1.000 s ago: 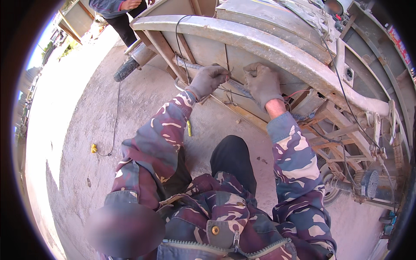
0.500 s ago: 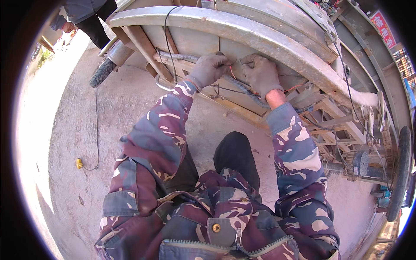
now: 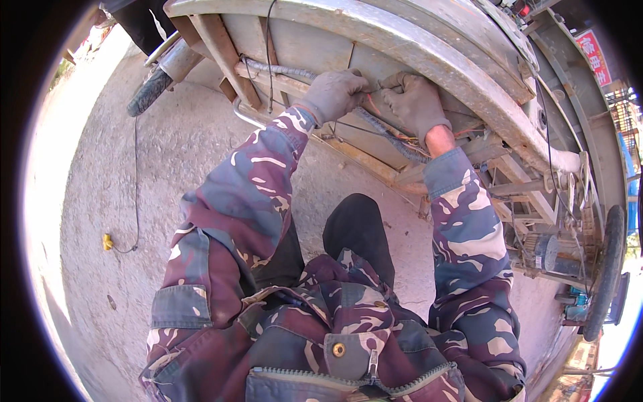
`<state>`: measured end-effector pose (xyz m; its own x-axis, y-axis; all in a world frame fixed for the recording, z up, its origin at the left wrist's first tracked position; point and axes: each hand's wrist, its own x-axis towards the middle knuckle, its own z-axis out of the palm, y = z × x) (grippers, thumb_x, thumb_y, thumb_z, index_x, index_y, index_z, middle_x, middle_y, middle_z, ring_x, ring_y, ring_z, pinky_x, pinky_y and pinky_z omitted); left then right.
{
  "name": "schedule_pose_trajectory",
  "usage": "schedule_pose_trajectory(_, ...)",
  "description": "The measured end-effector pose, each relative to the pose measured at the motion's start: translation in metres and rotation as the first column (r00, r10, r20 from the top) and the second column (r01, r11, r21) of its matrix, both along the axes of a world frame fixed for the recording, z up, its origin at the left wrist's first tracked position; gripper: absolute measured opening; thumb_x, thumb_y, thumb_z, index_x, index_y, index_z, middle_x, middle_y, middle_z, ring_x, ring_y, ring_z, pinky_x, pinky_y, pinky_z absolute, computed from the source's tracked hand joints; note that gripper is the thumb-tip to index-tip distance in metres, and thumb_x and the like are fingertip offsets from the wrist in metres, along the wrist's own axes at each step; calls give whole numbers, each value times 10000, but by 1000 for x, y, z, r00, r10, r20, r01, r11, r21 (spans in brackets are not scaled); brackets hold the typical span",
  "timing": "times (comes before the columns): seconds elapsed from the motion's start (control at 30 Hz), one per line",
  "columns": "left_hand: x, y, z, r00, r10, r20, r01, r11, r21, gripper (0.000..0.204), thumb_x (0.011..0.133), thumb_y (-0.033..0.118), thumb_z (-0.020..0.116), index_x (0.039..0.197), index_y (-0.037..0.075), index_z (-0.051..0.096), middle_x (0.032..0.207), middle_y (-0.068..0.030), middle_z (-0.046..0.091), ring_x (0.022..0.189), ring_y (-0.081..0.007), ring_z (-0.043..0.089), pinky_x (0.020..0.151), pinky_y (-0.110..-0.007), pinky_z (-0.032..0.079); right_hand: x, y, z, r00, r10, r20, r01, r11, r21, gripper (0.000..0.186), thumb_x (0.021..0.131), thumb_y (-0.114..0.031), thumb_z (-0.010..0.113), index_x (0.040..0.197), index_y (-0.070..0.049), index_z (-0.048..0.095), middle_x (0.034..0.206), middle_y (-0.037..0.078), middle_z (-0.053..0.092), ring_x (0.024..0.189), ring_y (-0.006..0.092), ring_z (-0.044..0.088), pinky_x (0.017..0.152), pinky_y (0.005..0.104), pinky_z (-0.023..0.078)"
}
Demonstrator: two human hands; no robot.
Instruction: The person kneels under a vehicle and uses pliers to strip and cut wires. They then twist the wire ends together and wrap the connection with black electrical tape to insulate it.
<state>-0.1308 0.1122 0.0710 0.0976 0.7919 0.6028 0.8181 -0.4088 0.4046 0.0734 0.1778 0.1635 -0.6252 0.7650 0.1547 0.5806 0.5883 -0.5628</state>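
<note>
Both my hands wear grey gloves and are raised against the underside of a tipped metal vehicle frame (image 3: pixel 462 50). My left hand (image 3: pixel 335 92) is closed in a pinch, its fingertips pointing right. Facing it, my right hand (image 3: pixel 416 107) also pinches, thumb against curled fingers. A thin wire seems to run between the two pinches, and a short red wire (image 3: pixel 371 100) shows just below. Behind and beneath the hands passes a grey wrapped cable bundle (image 3: pixel 382 127). The wire ends inside my fingers are hidden.
A black cable (image 3: pixel 270 57) hangs over the frame's rail. At right are a motor (image 3: pixel 541 251) and a wheel (image 3: pixel 606 275); another tyre (image 3: pixel 151 92) juts out at left. A yellow plug (image 3: pixel 108 242) lies on the concrete. Someone in dark clothes (image 3: pixel 140 23) stands at upper left.
The view has shifted slightly. My hands have moved a little to the right in it and still pinch close together; the right fingers are curled more tightly.
</note>
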Motion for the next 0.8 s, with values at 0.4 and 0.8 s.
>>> schedule_pose_trajectory(0.4,2,-1,4,999,4,43,-2,999,-38,200,955,259,729,1114,144,769,1051,-83,728,1031,-330,700,886,-449,560,-2,-1,1,1000,8,10,-7,996,-91,275,948,-163,747,1142,31,760,840,48,743,688,88,637,633,276,535)
schedule_pose_trajectory(0.8,1,2,0,999,34,-6,-34,999,26,146,936,228,758,1045,131,764,1012,-85,723,952,-333,713,823,-446,568,-1,12,-11,1000,30,-2,-30,992,-120,337,923,-247,751,1155,-4,787,986,188,805,877,251,782,839,360,606)
